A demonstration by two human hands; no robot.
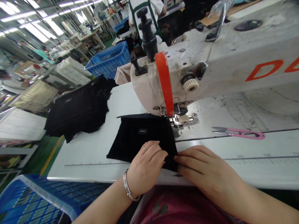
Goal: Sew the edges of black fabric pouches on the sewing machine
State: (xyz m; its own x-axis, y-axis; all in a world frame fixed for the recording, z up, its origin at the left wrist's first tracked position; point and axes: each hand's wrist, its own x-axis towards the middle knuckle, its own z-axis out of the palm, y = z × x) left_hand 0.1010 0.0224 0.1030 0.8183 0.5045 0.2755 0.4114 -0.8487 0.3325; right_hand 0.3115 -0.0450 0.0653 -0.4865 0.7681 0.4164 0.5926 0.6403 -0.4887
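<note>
White, smooth tabletop fills the middle: the table point(88, 149) carries a printed ruler scale point(257, 157) parallel to its near edge. A pale, scuffed sewing machine point(224, 68) stands over its right part, with a red-orange strip point(164, 84) on its head. Pink-handled snips point(247, 131) lie below the machine's arm, toward the right. At the left edge is a heap of black cloth point(77, 109); whether the table bears all of it, I cannot tell. One blue basket point(50, 194) sits below the near left corner, another blue basket point(109, 63) beyond the far edge. Further back, a person point(148, 18) in a white top with green straps is at work, and strip lights point(28, 15) run above rows of benches and a green floor.

Flat near the middle of the near edge lies a black cloth piece point(130, 140) with a small label point(142, 131), its upper right corner by the presser foot point(183, 119). The left hand point(146, 165), fingers curled, rests on its lower right part. The right hand point(201, 165), fingers together and nearly straight, has its tips at the right edge, near that lower corner. Both thumbs are hidden, so I cannot tell whether either hand pinches the fabric.
</note>
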